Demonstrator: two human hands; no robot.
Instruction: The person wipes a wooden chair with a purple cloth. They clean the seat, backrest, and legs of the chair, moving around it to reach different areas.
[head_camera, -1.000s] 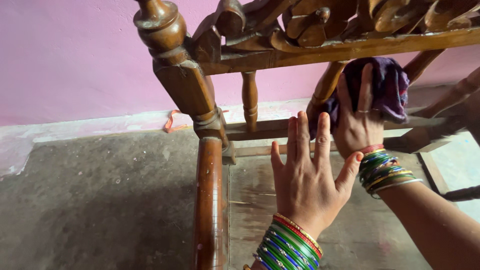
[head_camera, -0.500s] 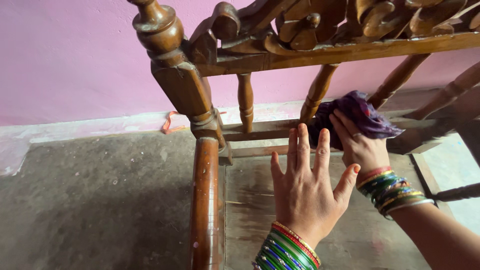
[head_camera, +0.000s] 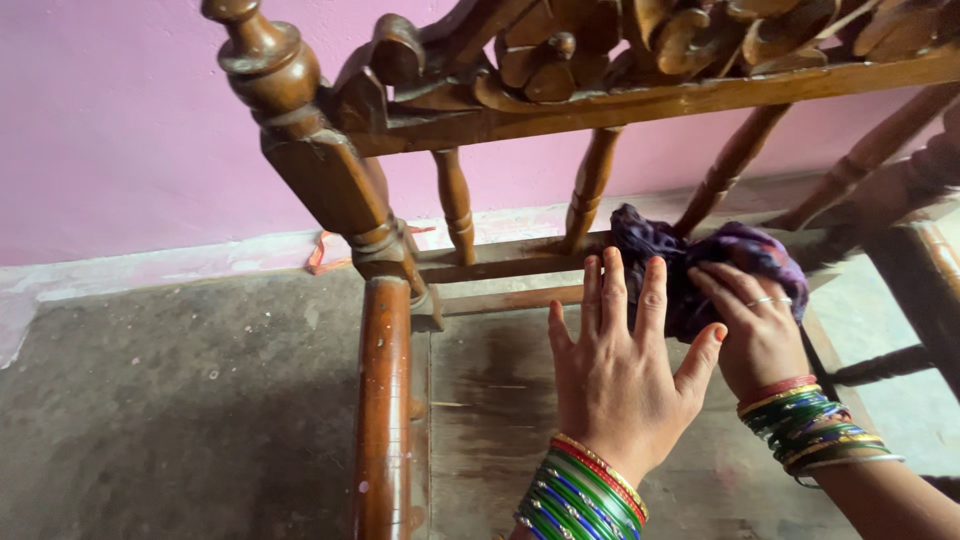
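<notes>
A dark carved wooden chair (head_camera: 340, 190) stands in front of me, with turned spindles and a worn flat seat (head_camera: 490, 400). My left hand (head_camera: 620, 370) lies flat on the seat, fingers spread, holding nothing. My right hand (head_camera: 755, 335) presses a crumpled purple cloth (head_camera: 690, 260) against the back of the seat, at the lower rail below the spindles. Both wrists carry stacks of green, red and blue bangles.
A pink wall (head_camera: 120, 130) rises behind the chair. The floor (head_camera: 170, 400) to the left is dark grey concrete. A small orange scrap (head_camera: 318, 255) lies by the wall's base. The chair's turned arm post (head_camera: 385, 400) runs down at my left.
My right hand has brought the purple cloth down from the spindle to the rail at the back of the seat. The left hand has stayed flat on the seat. My view has shifted slightly.
</notes>
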